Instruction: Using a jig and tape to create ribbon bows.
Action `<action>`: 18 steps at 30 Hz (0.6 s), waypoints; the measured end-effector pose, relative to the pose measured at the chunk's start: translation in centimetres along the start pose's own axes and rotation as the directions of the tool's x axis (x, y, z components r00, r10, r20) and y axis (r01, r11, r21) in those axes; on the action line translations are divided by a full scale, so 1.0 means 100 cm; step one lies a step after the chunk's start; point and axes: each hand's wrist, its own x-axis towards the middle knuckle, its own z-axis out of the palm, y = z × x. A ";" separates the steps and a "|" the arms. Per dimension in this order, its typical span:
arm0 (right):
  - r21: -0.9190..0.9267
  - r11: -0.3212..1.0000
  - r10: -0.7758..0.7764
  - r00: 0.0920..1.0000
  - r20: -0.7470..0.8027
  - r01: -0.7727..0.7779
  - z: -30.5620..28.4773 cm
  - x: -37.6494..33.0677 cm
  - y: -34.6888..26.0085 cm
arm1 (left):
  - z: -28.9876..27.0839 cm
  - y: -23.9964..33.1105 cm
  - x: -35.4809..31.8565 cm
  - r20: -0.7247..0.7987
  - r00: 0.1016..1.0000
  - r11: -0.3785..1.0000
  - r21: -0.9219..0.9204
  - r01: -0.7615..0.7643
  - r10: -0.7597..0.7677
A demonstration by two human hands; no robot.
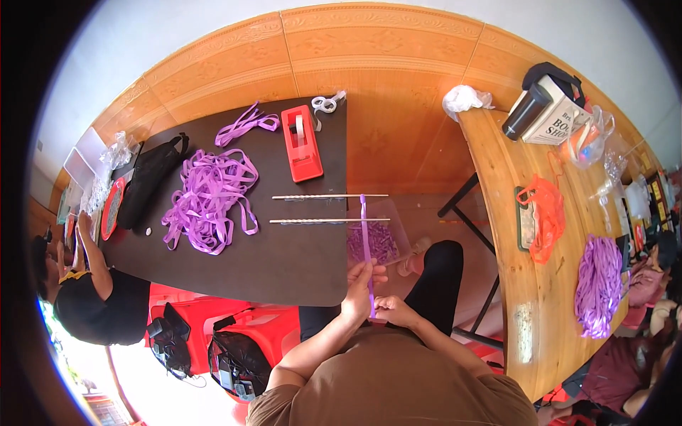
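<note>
A purple ribbon (pixel 366 245) runs from two thin pale rods (pixel 305 221) down toward me. The rods lie side by side on the dark table, their ends jutting past its right edge. At the far rod the ribbon is looped or folded over. My left hand (pixel 361 285) is closed around the ribbon partway down. Lower and to the right, my right hand (pixel 396 311) is closed by the ribbon's near end, fingertips pinched against it. Beneath the rods, a clear plastic box (pixel 399 231) holds many small purple pieces.
On the dark table (pixel 284 266) are a purple ribbon heap (pixel 209 202), a red tape dispenser (pixel 302 145) and a black pouch (pixel 153 181). The wooden table (pixel 511 312) at right bears a ribbon bundle (pixel 599 287) and an orange bag (pixel 545 220). People sit at both sides.
</note>
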 end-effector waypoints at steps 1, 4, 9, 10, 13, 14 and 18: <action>0.011 1.000 -0.019 1.000 -0.016 0.019 -0.001 0.000 0.004 | 0.000 0.000 0.000 0.002 1.000 1.000 0.000 0.001 -0.001; -0.006 1.000 0.017 1.000 -0.025 -0.017 -0.004 0.000 0.004 | -0.002 0.003 -0.004 -0.037 0.999 0.999 0.028 0.027 -0.026; -0.138 0.945 -0.305 0.652 -0.694 0.295 -0.020 0.014 -0.044 | -0.007 0.003 -0.008 -0.005 1.000 0.998 0.054 -0.011 0.011; -0.465 0.827 -0.560 0.527 -0.639 0.315 -0.023 0.023 -0.061 | -0.007 0.005 -0.012 -0.005 1.000 0.998 0.056 -0.011 0.012; -0.965 0.083 -0.947 0.321 0.002 0.250 -0.025 0.036 -0.140 | -0.003 0.011 -0.023 -0.038 0.999 0.999 0.051 -0.010 0.012; -0.959 -0.056 -0.923 0.351 0.155 0.277 -0.025 0.037 -0.152 | -0.004 0.012 -0.027 -0.026 1.000 1.000 0.027 0.016 -0.015; -0.871 -0.390 -0.824 0.310 0.475 0.298 -0.026 0.049 -0.156 | -0.002 0.019 -0.037 -0.003 0.998 0.998 -0.017 0.059 -0.059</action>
